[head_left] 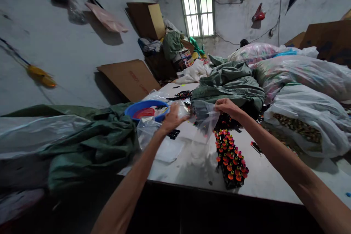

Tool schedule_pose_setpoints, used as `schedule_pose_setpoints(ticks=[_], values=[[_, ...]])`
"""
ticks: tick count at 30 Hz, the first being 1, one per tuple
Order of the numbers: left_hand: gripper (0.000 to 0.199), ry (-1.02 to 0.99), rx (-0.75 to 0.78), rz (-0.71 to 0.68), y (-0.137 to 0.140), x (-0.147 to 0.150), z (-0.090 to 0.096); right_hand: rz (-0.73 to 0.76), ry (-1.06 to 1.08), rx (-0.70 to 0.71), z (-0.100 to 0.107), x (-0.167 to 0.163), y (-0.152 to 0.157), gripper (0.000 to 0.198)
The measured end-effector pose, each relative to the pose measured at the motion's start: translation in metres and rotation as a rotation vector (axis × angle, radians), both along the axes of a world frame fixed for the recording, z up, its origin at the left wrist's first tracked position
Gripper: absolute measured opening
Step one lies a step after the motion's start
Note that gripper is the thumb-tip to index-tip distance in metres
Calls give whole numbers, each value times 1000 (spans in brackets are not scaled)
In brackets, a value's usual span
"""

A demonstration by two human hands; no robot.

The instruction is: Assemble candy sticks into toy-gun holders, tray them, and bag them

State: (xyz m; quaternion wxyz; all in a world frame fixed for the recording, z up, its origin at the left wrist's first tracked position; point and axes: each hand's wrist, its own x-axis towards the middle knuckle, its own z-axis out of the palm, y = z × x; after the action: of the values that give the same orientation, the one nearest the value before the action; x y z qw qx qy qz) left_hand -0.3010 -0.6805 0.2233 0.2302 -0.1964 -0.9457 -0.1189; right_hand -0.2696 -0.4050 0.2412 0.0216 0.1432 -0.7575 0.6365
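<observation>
Clear plastic bag (210, 126) between our hands, we work over the white table (189, 172), where a black rack of orange pieces (229, 159) lies nearer us and to the bag's right, long axis running away from us. Our right hand (227, 106) is nearer the bag, fingers pinched on its upper right edge, the film hanging below and leftward; our left hand (173, 119) looks loosely spread but blurred, and we cannot tell whether it touches.
</observation>
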Motion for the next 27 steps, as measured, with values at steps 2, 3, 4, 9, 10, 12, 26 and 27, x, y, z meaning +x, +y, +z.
schedule_pose_setpoints(ticks=[2, 3, 4, 9, 10, 12, 26, 27], values=[[83, 24, -56, -206, 44, 18, 6, 215, -2, -69, 8, 11, 3, 12], [87, 16, -48, -299, 62, 26, 10, 306, -13, -115, 11, 16, 4, 10], [85, -19, -21, -382, 77, 33, 14, 360, -25, -164, 13, 20, 6, 11], [37, -181, 104, -439, 104, 44, 26, 180, -64, -317, 6, 45, 28, 37], [38, -163, 95, -375, 105, 45, 27, 119, -83, -305, 2, 51, 31, 48], [38, -39, 25, -204, 109, 50, 30, 25, -143, -288, -7, 63, 32, 67], [35, 364, -456, -121, 144, 89, 51, -127, -231, -429, -22, 78, 19, 48], [37, 368, -461, -121, 143, 88, 49, -120, -238, -413, -23, 79, 20, 47]])
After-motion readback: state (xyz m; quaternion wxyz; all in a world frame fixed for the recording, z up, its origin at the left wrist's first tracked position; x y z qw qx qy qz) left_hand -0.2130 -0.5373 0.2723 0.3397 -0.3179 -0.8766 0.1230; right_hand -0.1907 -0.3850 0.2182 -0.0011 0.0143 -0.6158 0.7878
